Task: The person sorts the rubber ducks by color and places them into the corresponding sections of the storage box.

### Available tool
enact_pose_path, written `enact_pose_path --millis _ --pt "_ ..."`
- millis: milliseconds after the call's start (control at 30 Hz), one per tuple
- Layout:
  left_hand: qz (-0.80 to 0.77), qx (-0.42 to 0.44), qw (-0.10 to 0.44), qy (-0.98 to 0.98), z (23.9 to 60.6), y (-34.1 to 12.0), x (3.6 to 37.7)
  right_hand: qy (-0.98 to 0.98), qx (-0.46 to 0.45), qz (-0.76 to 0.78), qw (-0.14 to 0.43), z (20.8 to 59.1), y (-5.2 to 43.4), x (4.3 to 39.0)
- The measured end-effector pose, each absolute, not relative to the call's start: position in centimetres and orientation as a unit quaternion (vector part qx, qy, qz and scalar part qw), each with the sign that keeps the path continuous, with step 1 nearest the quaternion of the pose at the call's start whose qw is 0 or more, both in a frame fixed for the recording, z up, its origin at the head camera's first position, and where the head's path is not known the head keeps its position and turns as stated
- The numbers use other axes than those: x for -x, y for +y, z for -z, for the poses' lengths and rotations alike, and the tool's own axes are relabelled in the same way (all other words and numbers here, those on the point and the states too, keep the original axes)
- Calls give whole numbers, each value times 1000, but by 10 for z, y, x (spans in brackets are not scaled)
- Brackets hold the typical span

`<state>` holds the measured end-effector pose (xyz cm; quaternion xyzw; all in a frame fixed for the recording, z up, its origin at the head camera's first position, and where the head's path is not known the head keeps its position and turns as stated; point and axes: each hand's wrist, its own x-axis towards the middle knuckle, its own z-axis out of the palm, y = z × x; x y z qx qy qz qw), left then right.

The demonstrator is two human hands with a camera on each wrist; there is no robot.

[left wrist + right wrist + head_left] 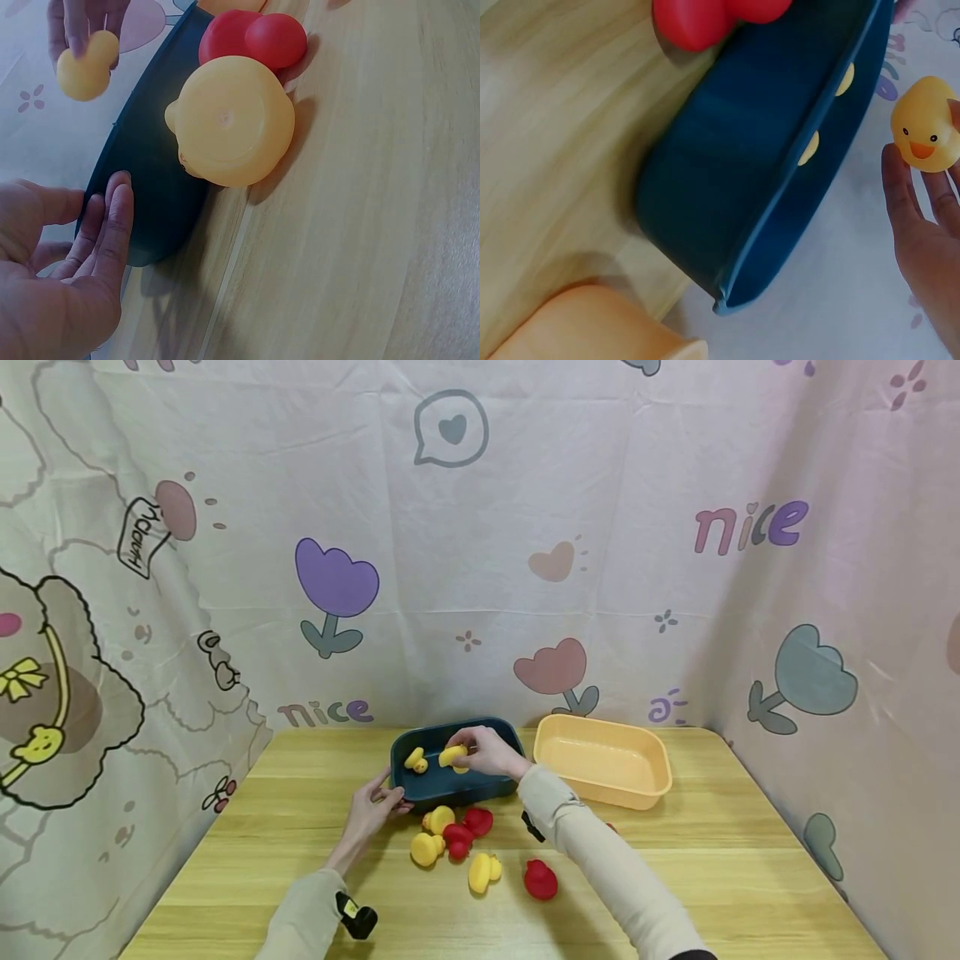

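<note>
Right grip [487, 750] pinching a yellow duck [452, 756] above the blue bin [450, 787], left grip [372, 810] open-fingered against its near-left rim.

Smooth rubbery duck [452, 756], matt plastic bin [450, 789], wood-grain table [750, 860]

Between the two hands, on the near side of the dark blue tub [450, 789], a cluster of yellow ducks [438, 818] and red ducks [457, 839] crowds the table [750, 860]; any path straight across there is blocked. Beyond the right hand [483, 750] the tub's inside holds one yellow duck [415, 760], with room beside it. Just right of that hand stands the orange tub [603, 762], hollow and open above. Left of the left hand [371, 806], and right of the right forearm, bare table lies wide. The patterned cloth wall [480, 527] closes off the far side.
</note>
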<state>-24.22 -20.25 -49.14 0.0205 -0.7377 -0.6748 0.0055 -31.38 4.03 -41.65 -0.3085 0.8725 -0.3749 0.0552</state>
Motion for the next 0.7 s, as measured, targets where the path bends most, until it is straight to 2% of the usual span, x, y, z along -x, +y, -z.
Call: enact_pose_path --millis 433,700 --pt "666 -21 7 -745 491 -202 242 874 294 380 74 432 28 321" --pt "672 -18 11 -740 493 -203 243 860 311 398 68 429 33 315"
